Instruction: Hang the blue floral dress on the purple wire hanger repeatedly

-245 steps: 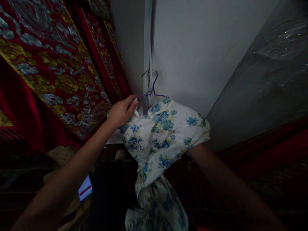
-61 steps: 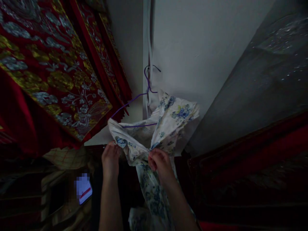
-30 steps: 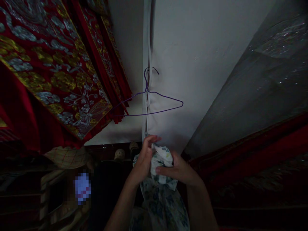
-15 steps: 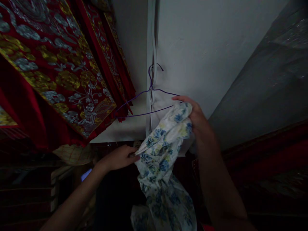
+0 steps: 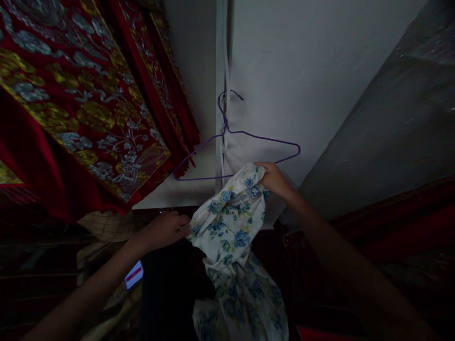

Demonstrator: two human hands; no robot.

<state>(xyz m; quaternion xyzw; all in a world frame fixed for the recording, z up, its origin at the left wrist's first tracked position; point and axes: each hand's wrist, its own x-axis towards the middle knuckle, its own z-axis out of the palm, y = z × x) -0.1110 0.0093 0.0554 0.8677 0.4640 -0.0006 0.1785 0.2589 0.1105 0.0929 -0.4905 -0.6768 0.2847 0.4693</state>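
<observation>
Right hand (image 5: 273, 178) lowered, uncovering end of purple hanger (image 5: 263, 138) | grasping floral garment (image 5: 227, 225) | left hand (image 5: 168, 231) clutching it

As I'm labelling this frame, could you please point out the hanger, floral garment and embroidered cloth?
Hanger (image 5: 225, 126), head view: wire neck below its hook.
Floral garment (image 5: 227, 222), head view: upper printed fabric.
Embroidered cloth (image 5: 95, 116), head view: gold embroidery.

Garment (image 5: 229, 227) lower centre, partly before the hanger (image 5: 226, 127); wall (image 5: 284, 85) behind both; drapery (image 5: 88, 113) upper left; phone (image 5: 134, 275) lower left.
</observation>
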